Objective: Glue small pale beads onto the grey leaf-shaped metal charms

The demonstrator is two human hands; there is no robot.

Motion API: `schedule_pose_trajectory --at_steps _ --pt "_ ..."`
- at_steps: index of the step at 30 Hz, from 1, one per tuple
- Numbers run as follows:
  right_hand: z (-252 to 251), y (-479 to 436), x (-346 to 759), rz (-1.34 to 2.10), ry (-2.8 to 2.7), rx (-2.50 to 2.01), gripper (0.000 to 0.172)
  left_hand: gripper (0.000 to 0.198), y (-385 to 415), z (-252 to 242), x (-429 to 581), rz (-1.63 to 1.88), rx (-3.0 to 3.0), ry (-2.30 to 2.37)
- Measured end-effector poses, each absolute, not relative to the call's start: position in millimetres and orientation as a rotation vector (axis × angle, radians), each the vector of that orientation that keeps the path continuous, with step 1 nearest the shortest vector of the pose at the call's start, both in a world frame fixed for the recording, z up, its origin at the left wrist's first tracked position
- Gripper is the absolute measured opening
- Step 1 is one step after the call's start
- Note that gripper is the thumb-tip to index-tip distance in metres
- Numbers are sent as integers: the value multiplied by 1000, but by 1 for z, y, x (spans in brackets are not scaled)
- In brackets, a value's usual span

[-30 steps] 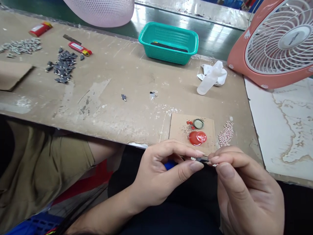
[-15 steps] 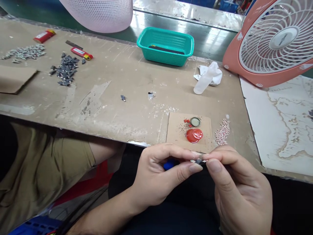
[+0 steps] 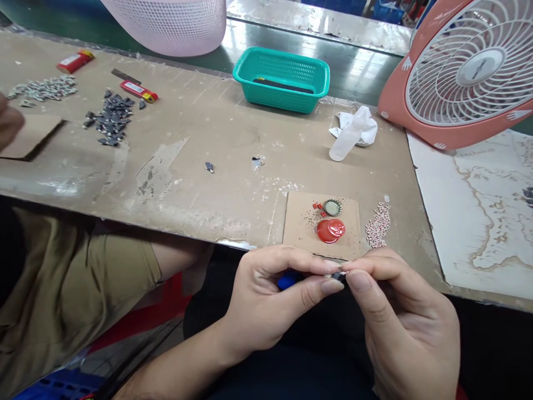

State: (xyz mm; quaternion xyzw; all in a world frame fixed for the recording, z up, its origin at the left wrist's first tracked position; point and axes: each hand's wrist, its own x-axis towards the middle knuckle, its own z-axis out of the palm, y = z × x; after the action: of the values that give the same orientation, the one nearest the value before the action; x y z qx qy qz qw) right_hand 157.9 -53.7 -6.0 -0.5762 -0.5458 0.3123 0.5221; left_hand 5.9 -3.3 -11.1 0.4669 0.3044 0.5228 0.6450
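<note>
A cardboard-topped workbench [image 3: 175,122] carries a teal plastic basket [image 3: 281,80] at top centre, dark [image 3: 110,118] and grey heaps of small pieces [image 3: 41,89] at upper left, and a cardboard square [image 3: 320,225] beside pale beads [image 3: 378,225] at lower right.

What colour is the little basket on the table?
The basket is bright teal green, and it shows best in the head view.

bright, even light, seemingly overhead; glare streaks on glossy green floor [image 3: 358,72] behind basket [image 3: 281,55]; soft shadow beneath basket; frame edges slightly bowed.
</note>
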Motion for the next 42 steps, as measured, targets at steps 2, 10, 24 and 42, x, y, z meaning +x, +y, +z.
schedule_pose_trajectory --at_steps 2,10,24,42 --pt "-5 -53 158 740 -1316 -1386 11 34 -3 -11 6 1196 1067 690" --pt "-3 -50 160 657 -1398 -1431 10 25 -2 -14 7 1229 1153 737" --pt "-5 -55 163 702 -1441 -1426 11 19 -6 -14 3 1198 1415 793" --pt "-22 -58 172 853 -1300 -1444 11 19 1 -18 4 1036 1199 787"
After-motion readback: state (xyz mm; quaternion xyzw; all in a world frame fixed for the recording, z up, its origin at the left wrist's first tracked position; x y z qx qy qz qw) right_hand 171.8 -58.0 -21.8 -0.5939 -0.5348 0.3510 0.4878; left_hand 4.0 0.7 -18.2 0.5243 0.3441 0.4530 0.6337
